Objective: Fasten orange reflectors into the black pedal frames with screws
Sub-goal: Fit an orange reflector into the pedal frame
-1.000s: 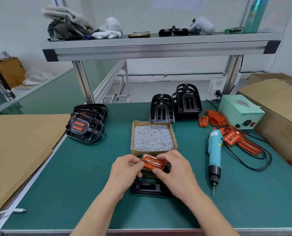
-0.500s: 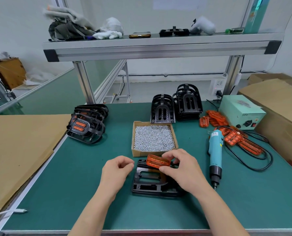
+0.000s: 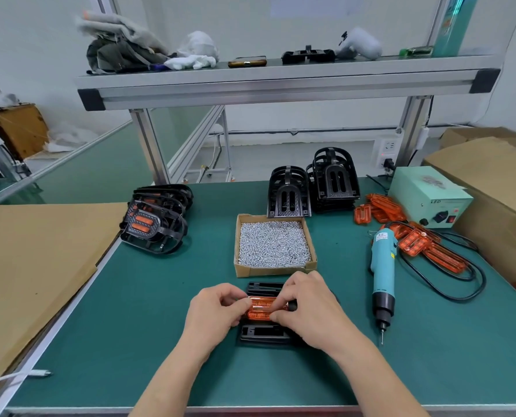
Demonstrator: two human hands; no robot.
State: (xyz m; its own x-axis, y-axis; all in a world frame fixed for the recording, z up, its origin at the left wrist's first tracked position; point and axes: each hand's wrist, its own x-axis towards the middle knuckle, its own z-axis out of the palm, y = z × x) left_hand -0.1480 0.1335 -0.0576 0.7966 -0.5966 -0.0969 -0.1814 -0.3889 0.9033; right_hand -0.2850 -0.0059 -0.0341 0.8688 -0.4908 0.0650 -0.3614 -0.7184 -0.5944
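A black pedal frame [image 3: 262,335] lies flat on the green table near the front edge. An orange reflector [image 3: 261,308] sits over its middle. My left hand [image 3: 213,314] pinches the reflector's left end and my right hand [image 3: 310,308] pinches its right end, fingers curled over it. A cardboard box of silver screws [image 3: 273,243] stands just behind the frame. A teal electric screwdriver [image 3: 381,266] lies to the right, tip toward me. Loose orange reflectors [image 3: 413,239] lie at the right.
Empty black frames [image 3: 310,191] stand stacked behind the screw box. Frames fitted with reflectors [image 3: 154,218] are piled at the left. A pale green power box [image 3: 428,200] and black cable [image 3: 461,284] sit at the right, cardboard [image 3: 34,260] at the left, a cardboard carton [image 3: 497,188] far right.
My left hand came back onto the reflector. Both hands brought the reflector down from the frame's far edge to its middle.
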